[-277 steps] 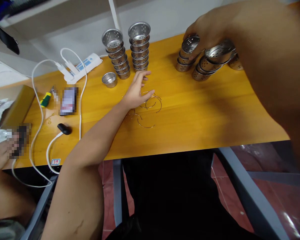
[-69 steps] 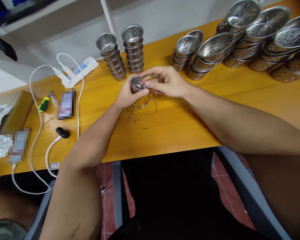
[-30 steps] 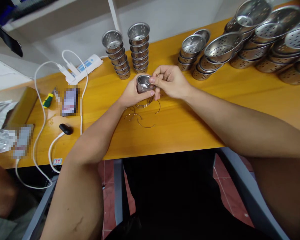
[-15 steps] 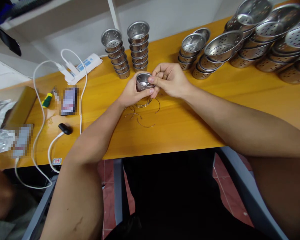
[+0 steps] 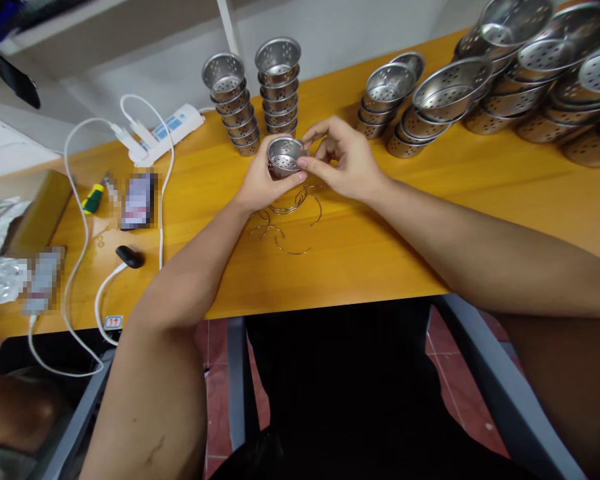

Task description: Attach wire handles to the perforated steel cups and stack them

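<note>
My left hand (image 5: 260,175) is wrapped round a small perforated metal cup (image 5: 284,157), its open mouth tilted towards me. The thumb lies along the cup's near side. At the right rim, the thumb and forefinger of my right hand (image 5: 337,159) grip the cup's edge; whether a wire is also between them I cannot make out. Below the cup, several thin curved metal wires (image 5: 293,253) lie loose on the wooden table (image 5: 350,267). Behind my hands stand two stacks of similar cups, the left stack (image 5: 237,113) and the right stack (image 5: 279,93).
More stacks of perforated cups (image 5: 445,100) line the back right. To the left are a power strip (image 5: 180,133) with white cables, a phone (image 5: 137,200), a green-yellow tool (image 5: 94,199) and a black plug-like piece (image 5: 129,257). Another person's limb (image 5: 20,407) shows at lower left.
The cup has turned so more of its inside and perforated bottom faces me. My right fingers have drawn back from inside the cup to its right rim.
</note>
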Motion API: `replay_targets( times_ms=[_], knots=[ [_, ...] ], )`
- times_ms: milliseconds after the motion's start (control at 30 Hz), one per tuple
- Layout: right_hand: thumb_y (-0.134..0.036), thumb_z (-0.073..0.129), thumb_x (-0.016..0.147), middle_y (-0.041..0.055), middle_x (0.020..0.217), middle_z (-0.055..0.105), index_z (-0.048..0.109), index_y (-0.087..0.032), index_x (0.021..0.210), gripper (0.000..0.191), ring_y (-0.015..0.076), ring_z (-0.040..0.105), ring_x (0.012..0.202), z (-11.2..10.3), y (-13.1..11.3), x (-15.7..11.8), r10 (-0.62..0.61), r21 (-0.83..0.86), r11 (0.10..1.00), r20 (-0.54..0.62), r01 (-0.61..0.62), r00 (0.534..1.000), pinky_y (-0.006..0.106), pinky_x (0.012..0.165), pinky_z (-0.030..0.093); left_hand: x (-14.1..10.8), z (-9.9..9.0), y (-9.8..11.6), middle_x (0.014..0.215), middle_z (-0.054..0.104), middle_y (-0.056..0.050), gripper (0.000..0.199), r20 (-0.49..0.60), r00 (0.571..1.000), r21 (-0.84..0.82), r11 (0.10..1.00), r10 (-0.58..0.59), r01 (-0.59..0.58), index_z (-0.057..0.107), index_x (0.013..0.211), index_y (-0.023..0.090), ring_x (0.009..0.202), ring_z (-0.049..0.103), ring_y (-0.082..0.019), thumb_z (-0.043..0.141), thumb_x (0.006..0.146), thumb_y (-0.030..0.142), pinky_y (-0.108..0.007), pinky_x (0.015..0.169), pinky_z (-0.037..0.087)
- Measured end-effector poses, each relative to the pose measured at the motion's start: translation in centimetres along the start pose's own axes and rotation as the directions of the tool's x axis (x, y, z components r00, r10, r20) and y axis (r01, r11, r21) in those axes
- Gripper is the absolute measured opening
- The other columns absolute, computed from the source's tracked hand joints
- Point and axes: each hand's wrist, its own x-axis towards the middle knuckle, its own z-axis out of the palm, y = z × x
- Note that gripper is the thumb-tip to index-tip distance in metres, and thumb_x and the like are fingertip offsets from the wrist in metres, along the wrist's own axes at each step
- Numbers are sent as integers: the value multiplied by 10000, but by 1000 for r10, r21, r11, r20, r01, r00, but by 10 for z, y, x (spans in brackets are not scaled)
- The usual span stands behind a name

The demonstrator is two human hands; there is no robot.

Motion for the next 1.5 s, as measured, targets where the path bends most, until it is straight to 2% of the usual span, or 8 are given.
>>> replay_targets(
  times_ms=[267,467,600,900,1033,1233,1367,1500],
  knots=[
    [-837,796,1058,157,1580,712,852,-337,1329,571,448,711,1423,-3,7,-3,-210,-196,954,111,228,971,712,1269,625,1,-1,-7,1537,717,-127,1022,-56,998,18,1000,3,-2,486,1681,325,1489,762,-351,844,955,948,-589,1386,581],
    [-798,765,1078,137,1634,703,897,-382,1391,538,463,640,1577,3,-2,-6,-47,-237,966,219,100,975,727,1369,553,-1,3,5,1544,703,-120,1071,-37,998,-9,999,-40,40,513,1663,334,1467,778,-361,848,898,1004,-576,1314,637],
    [-763,770,1079,129,1666,690,888,-386,1433,531,465,598,1641,5,-6,-7,-42,-226,970,229,95,973,735,1433,494,-2,5,7,1584,687,-130,1171,10,996,-21,996,-90,90,472,1714,339,1492,772,-380,859,854,1034,-577,1295,648],
    [-652,869,999,157,1775,617,547,-309,1793,923,499,543,1677,0,-15,-5,-51,-318,942,177,107,983,711,1459,462,-4,6,7,1783,551,-189,1179,67,997,32,999,-24,22,319,1797,329,1733,600,-422,919,935,863,-630,1437,544],
    [-680,900,993,143,1736,644,594,-349,1722,857,548,463,1711,-17,5,-2,68,-478,878,51,-36,996,762,1482,389,-6,3,10,1852,501,-197,1148,73,994,30,996,-81,79,307,1805,361,1739,586,-417,934,951,804,-619,1381,595],
    [-776,854,1004,265,1654,698,705,-210,1502,769,667,389,1688,-34,38,0,131,-562,815,-63,-144,989,918,1425,258,-8,-2,4,1839,514,-199,1015,49,991,76,990,-125,121,378,1779,370,1716,595,-430,889,998,769,-630,1370,576],
    [-804,749,1073,132,1550,788,748,-366,1437,570,582,340,1734,-23,19,0,26,-499,866,-26,-35,999,863,1490,204,-7,-4,5,1826,517,-190,990,51,994,84,992,-100,96,389,1784,366,1705,596,-425,858,1016,780,-624,1382,562],
    [-760,623,1143,141,1477,811,795,-361,1379,494,575,526,1625,-12,-5,-1,25,-485,874,70,12,997,873,1430,366,-6,-6,11,1798,545,-180,951,27,995,91,992,-92,89,445,1758,364,1666,620,-415,881,1007,751,-608,1352,587]
  ],
)
